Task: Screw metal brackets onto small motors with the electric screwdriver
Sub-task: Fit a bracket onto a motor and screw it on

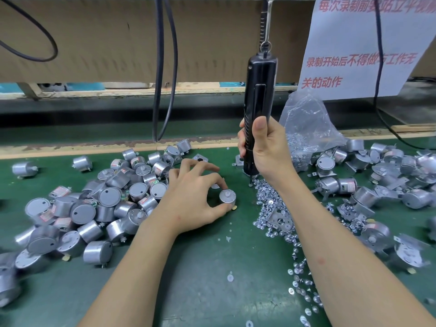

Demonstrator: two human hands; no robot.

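Green mat [200, 267]: left grip [195, 197] pinching motor [227, 198]; right grip [266, 149] clenching screwdriver [259, 90] just beside.

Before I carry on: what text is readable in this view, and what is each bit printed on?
"每次录制前…站立平视": red print, top line of the white paper sign, cropped by the frame edge, so only partly readable.
"录制开始后不得做与工作无": middle line of the same sign; a black cable crosses one character.
"关的动作": bottom line of the same sign.
Red-and-white labels on the motors: too blurred to read.
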